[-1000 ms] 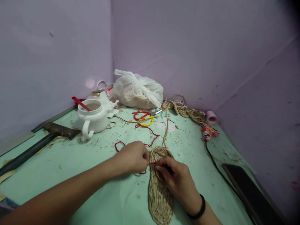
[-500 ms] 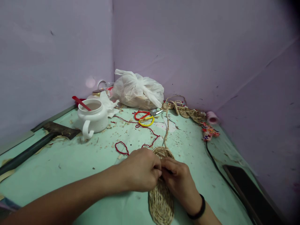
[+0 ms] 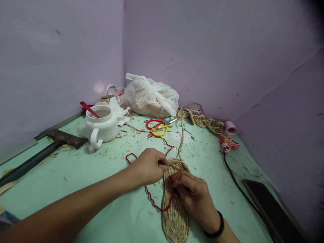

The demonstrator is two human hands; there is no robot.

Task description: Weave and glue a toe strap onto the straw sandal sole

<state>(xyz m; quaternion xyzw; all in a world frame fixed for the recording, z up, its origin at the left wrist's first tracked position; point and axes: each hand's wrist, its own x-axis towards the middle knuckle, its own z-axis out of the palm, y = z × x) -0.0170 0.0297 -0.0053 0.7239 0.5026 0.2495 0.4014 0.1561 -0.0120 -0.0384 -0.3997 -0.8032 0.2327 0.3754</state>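
On the tabletop (image 3: 121, 216), the coiled straw sole (image 3: 175, 219) appears fully shaped; much red yarn (image 3: 153, 204) remains loose. The right hand (image 3: 196, 190) pinches yarn; the left hand's (image 3: 150, 167) grip is indeterminate.

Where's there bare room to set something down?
Mostly bare: between the black-handled metal tool and the left forearm; also between that forearm and the tan woven oval piece, short of the thin red thread. A narrower strip separates the right hand and black cable. Crowded: the back, with the white plastic bag, red and yellow scissors and round white pot.
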